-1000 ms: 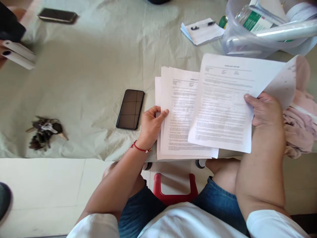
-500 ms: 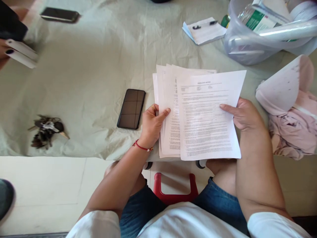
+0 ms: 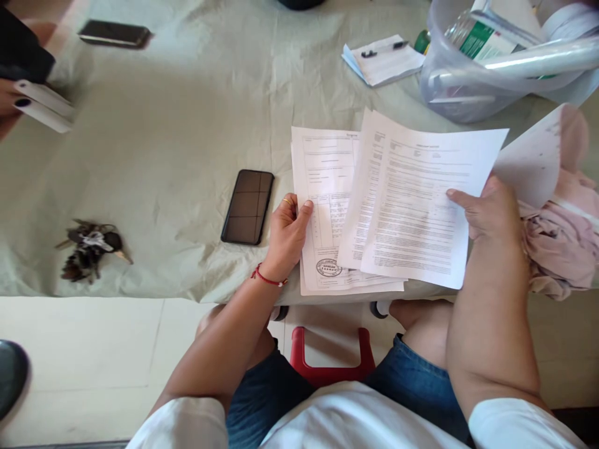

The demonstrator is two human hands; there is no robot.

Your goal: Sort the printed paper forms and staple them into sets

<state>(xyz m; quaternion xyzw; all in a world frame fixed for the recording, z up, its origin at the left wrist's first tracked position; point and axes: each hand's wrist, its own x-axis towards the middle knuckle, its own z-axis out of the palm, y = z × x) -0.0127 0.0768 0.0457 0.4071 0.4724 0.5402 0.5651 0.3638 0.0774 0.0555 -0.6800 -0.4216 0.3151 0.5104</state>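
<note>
My left hand point(image 3: 286, 236) pinches the left edge of a paper stack point(image 3: 322, 206) lying at the table's near edge; its top sheet is a form with a round stamp. My right hand point(image 3: 491, 212) holds a few printed sheets point(image 3: 416, 206) by their right edge, lifted and fanned over the right part of the stack. A dark phone point(image 3: 248, 206) lies face up just left of my left hand.
A bunch of keys point(image 3: 88, 249) lies at the near left. Another phone point(image 3: 115, 33) sits far left, near another person's hand point(image 3: 9, 100) holding white cards. A notepad with a pen point(image 3: 384, 59), a clear plastic tub point(image 3: 472, 68) and pink cloth point(image 3: 561, 243) are on the right.
My right hand has drawn a few sheets off to the right, uncovering a stamped form on top of the stack. My left hand has stayed on the stack's left edge.
</note>
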